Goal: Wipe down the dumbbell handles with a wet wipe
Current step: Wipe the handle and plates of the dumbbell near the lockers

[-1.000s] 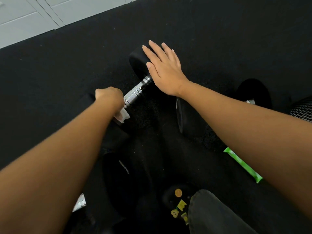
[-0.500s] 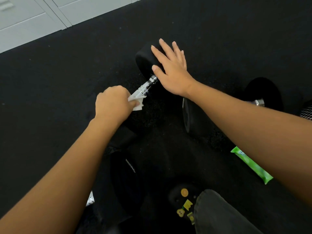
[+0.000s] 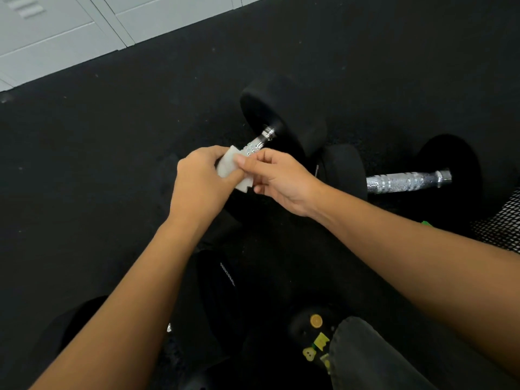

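A folded white wet wipe (image 3: 228, 168) is held between both hands just above the near part of a chrome handle (image 3: 259, 142). That handle belongs to a black dumbbell whose far head (image 3: 270, 108) rests on the dark floor. My left hand (image 3: 201, 181) grips the wipe from the left, and my right hand (image 3: 278, 178) pinches its right edge with thumb and forefinger. A second dumbbell lies to the right, its knurled chrome handle (image 3: 408, 181) fully exposed between two black heads.
Black rubber floor (image 3: 112, 153) all around; pale cabinet fronts (image 3: 70, 32) at the top left. A black mesh object (image 3: 503, 223) sits at the right edge. Another black dumbbell head (image 3: 219, 280) and a shoe with yellow charms (image 3: 315, 339) lie near me.
My right hand left the far dumbbell head and came back to the wipe. My left hand lifted the wipe off the handle; both hands now hold it. The view shifted left.
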The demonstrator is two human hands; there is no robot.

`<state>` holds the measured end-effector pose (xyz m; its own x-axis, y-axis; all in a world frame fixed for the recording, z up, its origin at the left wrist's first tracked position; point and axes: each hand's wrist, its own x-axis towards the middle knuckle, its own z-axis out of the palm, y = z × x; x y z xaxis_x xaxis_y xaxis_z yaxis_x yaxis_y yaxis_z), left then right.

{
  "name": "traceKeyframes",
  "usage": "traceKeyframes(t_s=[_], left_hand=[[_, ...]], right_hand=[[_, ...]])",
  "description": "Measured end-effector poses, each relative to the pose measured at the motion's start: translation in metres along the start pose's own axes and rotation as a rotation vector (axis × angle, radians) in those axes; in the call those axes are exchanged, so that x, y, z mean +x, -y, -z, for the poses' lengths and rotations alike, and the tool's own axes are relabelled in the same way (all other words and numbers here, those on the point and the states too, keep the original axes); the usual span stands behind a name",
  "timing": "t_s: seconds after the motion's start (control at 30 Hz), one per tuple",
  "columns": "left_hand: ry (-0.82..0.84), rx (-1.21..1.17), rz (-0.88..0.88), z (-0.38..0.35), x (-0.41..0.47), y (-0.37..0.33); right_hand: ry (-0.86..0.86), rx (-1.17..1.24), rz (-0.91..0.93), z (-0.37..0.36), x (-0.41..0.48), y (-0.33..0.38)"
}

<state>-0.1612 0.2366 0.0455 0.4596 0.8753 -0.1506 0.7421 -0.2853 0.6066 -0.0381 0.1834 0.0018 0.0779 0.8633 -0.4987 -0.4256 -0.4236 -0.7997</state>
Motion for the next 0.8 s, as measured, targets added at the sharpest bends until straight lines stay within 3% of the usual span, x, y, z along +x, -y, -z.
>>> traceKeyframes(t_s=[0.1, 0.23, 0.43, 0.63, 0.8], left_hand=[[0.036, 0.167, -0.042, 0.0, 0.001, 0.012], [-0.144, 0.345, -0.148, 0.002, -0.002, 0.027], [-0.176, 0.404, -0.042, -0.005, 0.006, 0.043], [-0.175, 0.495, -0.057, -0.02, 0.009, 0.049], [-0.214, 0.5, -0.047, -0.023, 0.007, 0.048]], right_hand=[[-0.072, 0.09, -0.116, 0.001, 0.003, -0.014], [-0.196, 0.074, -0.203, 0.002, 0.01, -0.03], [-0.271, -0.011, -0.234, -0.001, 0.023, -0.041], [-0.234, 0.005, -0.295, -0.001, 0.034, -0.049], [-0.216, 0.273, -0.281, 0.0, 0.048, -0.046]])
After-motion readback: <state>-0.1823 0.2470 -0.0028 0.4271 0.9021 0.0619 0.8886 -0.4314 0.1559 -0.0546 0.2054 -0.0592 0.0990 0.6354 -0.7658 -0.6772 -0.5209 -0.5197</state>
